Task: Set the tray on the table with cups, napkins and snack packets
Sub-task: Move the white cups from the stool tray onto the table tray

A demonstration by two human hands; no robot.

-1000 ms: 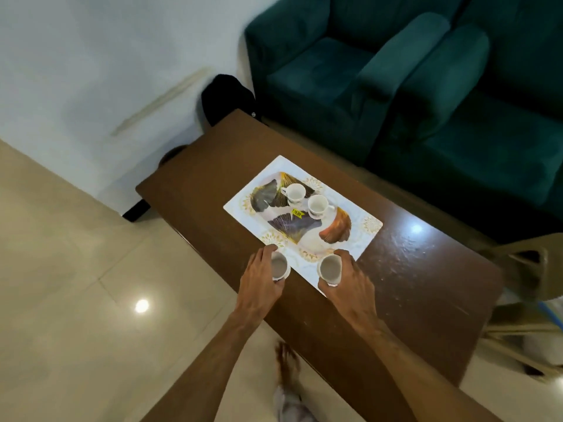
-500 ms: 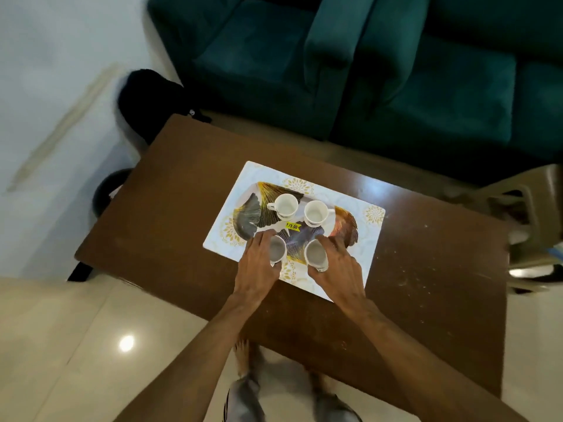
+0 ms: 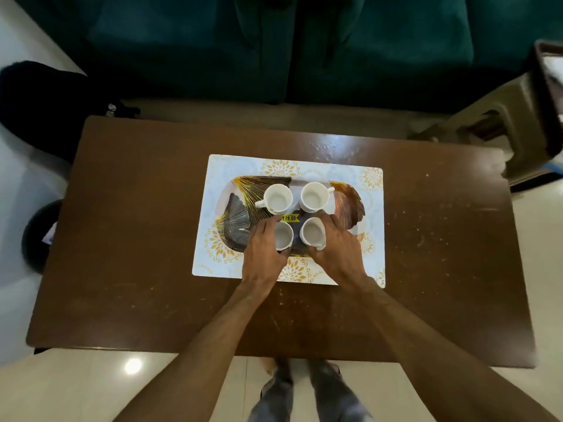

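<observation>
Both hands are curled round small white cups: the left hand (image 3: 263, 254) grips the near-left cup (image 3: 284, 236) and the right hand (image 3: 338, 251) grips the near-right cup (image 3: 313, 233), both upright on the near half of the tray (image 3: 240, 208). The tray has a leaf pattern in gold, grey and copper, with a yellow price sticker (image 3: 288, 218) at its middle. Two far cups (image 3: 277, 197) stand apart on it, handles turned outward. It lies on a white placemat (image 3: 219, 169) in the middle of the brown worktop (image 3: 137, 239). Bare wood spreads wide on both sides, narrower toward the teal sofa (image 3: 274, 41). A second ago the held cups were at the placemat's near edge, off the tray.
</observation>
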